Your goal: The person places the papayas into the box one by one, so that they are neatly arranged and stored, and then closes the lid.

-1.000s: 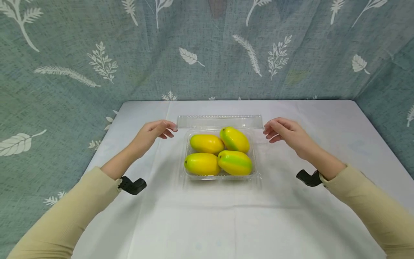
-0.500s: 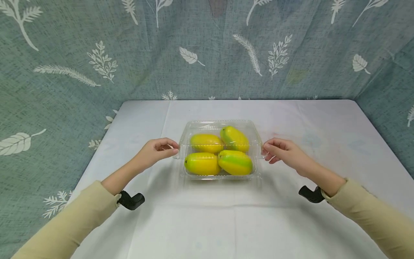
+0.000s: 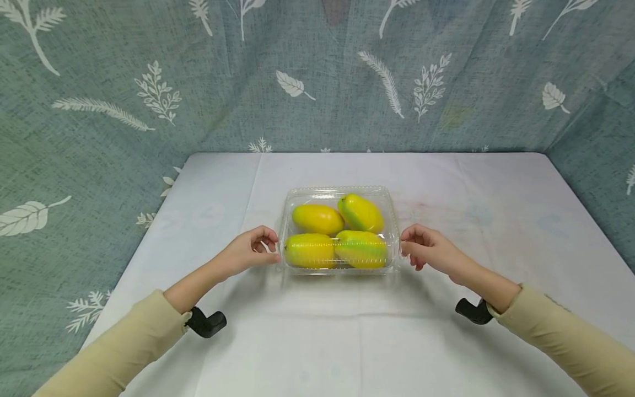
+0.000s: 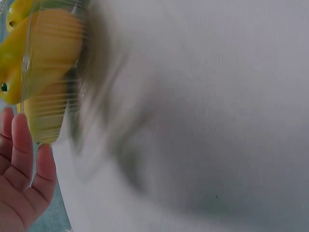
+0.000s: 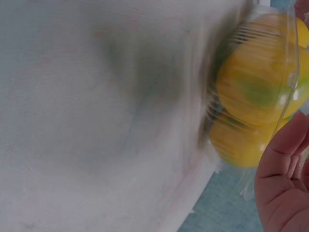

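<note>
A clear plastic clamshell container (image 3: 342, 272) stands on the white tablecloth with several yellow-green mangoes (image 3: 317, 219) inside. Its hinged transparent lid (image 3: 322, 192) is tilted down over the fruit, its front edge close over the tray's front rim. At the lid's left edge, my left hand (image 3: 247, 251) pinches it between thumb and curled fingers. My right hand (image 3: 430, 251) pinches the opposite edge in the same way. In the left wrist view, fingertips (image 4: 21, 125) stand right at the rim; in the right wrist view, a thumb (image 5: 289, 135) lies along it.
The white cloth (image 3: 337, 342) covers the table, whose far edge runs behind the container. A blue-green curtain (image 3: 317, 82) with white leaf prints hangs behind and along the sides. Black wrist cameras (image 3: 207, 322) sit on both sleeves.
The lid has swung from lying back behind the tray, forward and down over the mangoes. Both hands have moved toward the body along with it. The tray and mangoes have stayed put.
</note>
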Demonstrator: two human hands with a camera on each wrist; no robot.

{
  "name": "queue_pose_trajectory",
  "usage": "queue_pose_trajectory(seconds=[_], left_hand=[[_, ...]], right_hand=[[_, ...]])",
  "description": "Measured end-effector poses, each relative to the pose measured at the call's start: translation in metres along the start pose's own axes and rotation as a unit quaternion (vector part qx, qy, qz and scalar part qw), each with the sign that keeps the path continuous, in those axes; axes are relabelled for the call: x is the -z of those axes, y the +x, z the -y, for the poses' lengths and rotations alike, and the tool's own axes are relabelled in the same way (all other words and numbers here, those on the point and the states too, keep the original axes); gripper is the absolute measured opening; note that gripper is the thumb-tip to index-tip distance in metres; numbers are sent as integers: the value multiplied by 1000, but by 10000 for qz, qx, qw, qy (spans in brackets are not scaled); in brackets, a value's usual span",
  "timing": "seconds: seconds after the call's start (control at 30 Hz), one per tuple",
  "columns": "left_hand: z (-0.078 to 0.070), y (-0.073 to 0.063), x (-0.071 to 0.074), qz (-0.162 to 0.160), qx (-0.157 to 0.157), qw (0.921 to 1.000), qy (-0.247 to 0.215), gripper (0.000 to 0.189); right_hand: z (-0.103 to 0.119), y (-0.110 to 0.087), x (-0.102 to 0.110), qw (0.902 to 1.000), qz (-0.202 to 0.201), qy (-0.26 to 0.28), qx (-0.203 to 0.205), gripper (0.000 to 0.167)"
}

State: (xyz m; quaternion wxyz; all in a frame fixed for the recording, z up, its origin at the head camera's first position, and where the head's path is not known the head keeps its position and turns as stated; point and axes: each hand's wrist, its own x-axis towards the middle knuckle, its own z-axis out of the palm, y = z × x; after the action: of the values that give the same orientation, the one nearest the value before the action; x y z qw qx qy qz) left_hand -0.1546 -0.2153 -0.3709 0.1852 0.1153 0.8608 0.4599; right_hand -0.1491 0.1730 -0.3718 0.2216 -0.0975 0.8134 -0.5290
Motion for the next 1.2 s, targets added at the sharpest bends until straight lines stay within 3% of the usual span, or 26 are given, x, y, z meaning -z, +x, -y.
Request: queue_pose_trajectory(seconds=[0.23, 0.6, 0.87, 1.07, 1.2], left_hand=[[1, -1, -10, -53, 377, 9983, -439, 40], [5, -3, -18, -57, 494, 9957, -784, 37], [9, -4, -22, 114, 1046, 9879, -1138, 32], [12, -3, -23, 216, 845, 9863, -1401, 43], [15, -1, -23, 510, 620, 9887, -1268, 30]], right_hand=[[-5, 2, -2, 9991, 276, -43, -329, 29], [-12, 4, -3, 9986, 432, 131, -280, 32], [-15, 6, -6, 9981, 440, 219, -374, 34], [-13, 6, -6, 9950, 529, 520, -664, 44], [-14, 8, -7, 9918, 504, 805, -860, 57]])
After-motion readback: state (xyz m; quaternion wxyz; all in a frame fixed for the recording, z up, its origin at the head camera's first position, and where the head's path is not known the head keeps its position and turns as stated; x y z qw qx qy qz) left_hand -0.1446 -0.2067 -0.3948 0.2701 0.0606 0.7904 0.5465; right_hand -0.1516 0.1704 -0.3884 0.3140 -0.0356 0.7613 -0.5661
